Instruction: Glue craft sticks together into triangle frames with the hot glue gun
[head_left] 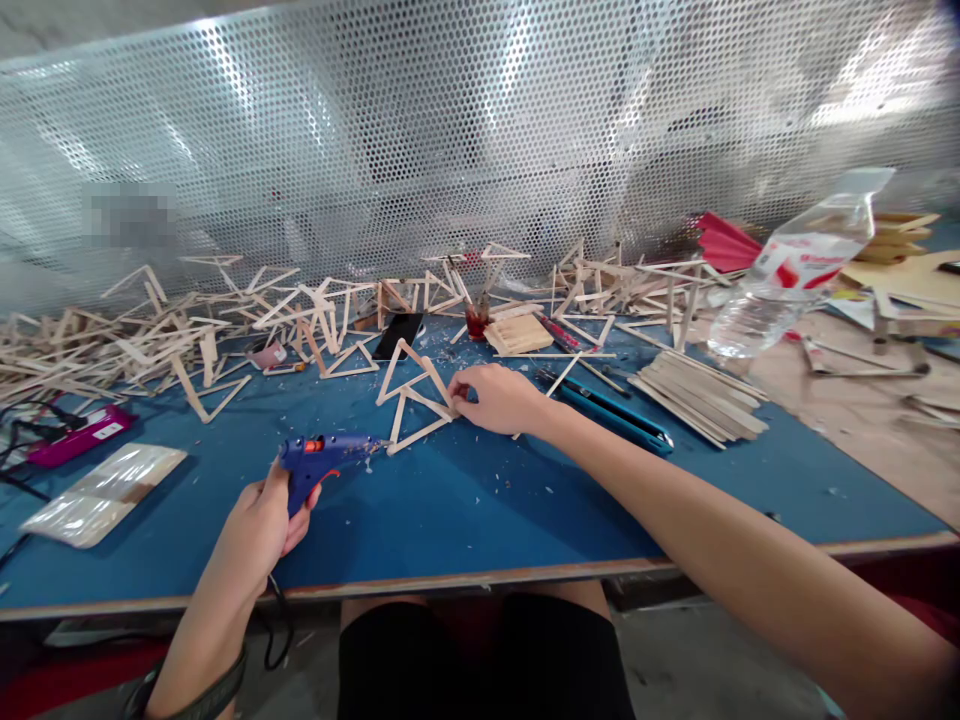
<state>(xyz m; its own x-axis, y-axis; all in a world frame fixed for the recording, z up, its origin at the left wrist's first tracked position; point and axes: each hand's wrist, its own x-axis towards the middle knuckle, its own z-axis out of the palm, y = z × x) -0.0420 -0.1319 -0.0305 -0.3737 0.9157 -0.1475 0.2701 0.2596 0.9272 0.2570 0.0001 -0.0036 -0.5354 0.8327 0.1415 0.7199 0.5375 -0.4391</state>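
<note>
A blue hot glue gun (319,458) is in my left hand (268,522), whose fingers wrap round its handle below the orange trigger. Its nozzle points right, at the near left corner of a frame of joined wooden sticks (420,437). At that frame's right corner, the fingers of my right hand (491,397) are pinched together on a stick. The frame is made of triangles and stands partly raised from the blue tabletop (480,530). I cannot tell whether the nozzle touches the wood.
Loose stick triangles (135,335) pile along the back against a perforated metal panel (450,130). To the right are a teal utility knife (611,412), flat sticks (701,395) and a plastic bottle (799,270). A black phone (398,336) lies behind; a purple power strip (82,433) sits left.
</note>
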